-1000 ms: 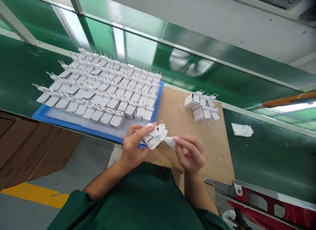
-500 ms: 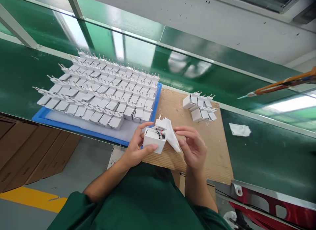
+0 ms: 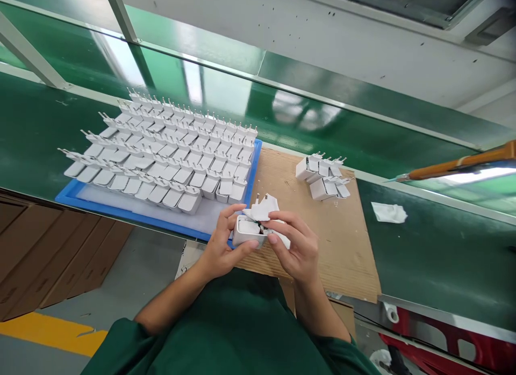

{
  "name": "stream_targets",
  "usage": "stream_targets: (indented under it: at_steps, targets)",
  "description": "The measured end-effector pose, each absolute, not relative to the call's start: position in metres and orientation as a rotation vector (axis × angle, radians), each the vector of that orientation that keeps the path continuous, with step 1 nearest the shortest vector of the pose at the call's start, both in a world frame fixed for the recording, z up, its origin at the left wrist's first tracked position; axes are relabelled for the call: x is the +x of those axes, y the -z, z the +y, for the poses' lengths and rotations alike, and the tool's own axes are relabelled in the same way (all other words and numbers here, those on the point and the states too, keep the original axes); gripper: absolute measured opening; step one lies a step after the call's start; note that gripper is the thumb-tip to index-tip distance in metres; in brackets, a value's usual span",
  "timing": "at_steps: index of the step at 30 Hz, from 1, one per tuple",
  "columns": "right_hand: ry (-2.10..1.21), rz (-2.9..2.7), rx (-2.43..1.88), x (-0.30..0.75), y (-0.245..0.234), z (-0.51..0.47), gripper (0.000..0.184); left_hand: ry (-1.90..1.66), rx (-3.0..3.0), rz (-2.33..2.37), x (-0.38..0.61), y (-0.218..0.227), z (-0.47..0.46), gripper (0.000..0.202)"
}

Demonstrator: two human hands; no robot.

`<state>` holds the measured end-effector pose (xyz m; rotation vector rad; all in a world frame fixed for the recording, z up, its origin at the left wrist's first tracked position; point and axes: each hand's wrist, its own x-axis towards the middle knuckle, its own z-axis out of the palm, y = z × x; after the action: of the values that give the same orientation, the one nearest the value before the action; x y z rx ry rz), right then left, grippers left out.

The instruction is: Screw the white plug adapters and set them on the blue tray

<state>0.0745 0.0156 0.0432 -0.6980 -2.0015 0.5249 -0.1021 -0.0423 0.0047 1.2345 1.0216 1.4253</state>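
The case (image 3: 246,239), with its plug cap (image 3: 264,207) tilted up off the opening, is held over the near edge of the board (image 3: 342,251), the fingers of the left hand (image 3: 222,243) wrapped around its sides. The right hand's (image 3: 296,247) fingers are narrow beside the opening; what they pinch, I cannot tell. The case looks light, stiff and slick, best gripped by its walls, clear of the probably fragile innards (image 3: 261,228).

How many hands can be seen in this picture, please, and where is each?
2. The left hand holds the open white casing by its left side; the right hand is at its other side, fingers by the tilted pin cap. No other hand shows.
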Motion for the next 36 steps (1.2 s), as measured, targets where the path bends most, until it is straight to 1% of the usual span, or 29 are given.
stream_targets:
  at_steps: [3, 5, 8, 10, 14, 17, 20, 31, 36]
  targets:
    - [-0.721, -1.795, -0.73, 0.075, -0.044, 0.021, 0.011, -1.397, 1.135, 0.901, -0.103, -0.003, -0.043, 0.066]
    - [-0.897, -1.636, -0.8, 0.074, -0.044, 0.025, 0.009, -1.381, 1.067, 0.827, -0.103, -0.002, -0.043, 0.068]
    - [-1.169, -1.64, -0.862, 0.069, -0.045, 0.029, 0.027, -1.375, 0.987, 0.788, -0.101, 0.001, -0.042, 0.07]
    - [-1.271, -1.67, -0.843, 0.066, -0.044, 0.028, 0.034, -1.386, 0.944, 0.778, -0.1, 0.002, -0.042, 0.069]
    - [-1.278, -1.668, -0.7, 0.063, -0.042, 0.026, 0.027, -1.418, 0.886, 0.731, -0.098, 0.006, -0.04, 0.067]
    - [-1.292, -1.708, -0.596, 0.062, -0.044, 0.026, 0.019, -1.416, 0.86, 0.731, -0.098, 0.004, -0.039, 0.068]
    - [-1.291, -1.73, -0.548, 0.06, -0.045, 0.027, 0.014, -1.417, 0.856, 0.732, -0.099, 0.001, -0.038, 0.069]
    - [-1.332, -1.737, -0.33, 0.059, -0.035, 0.028, 0.013, -1.402, 0.847, 0.671, -0.1, 0.001, -0.037, 0.073]
    - [-1.329, -1.744, -0.308, 0.059, -0.036, 0.027, 0.013, -1.406, 0.888, 0.663, -0.1, 0.003, -0.039, 0.068]
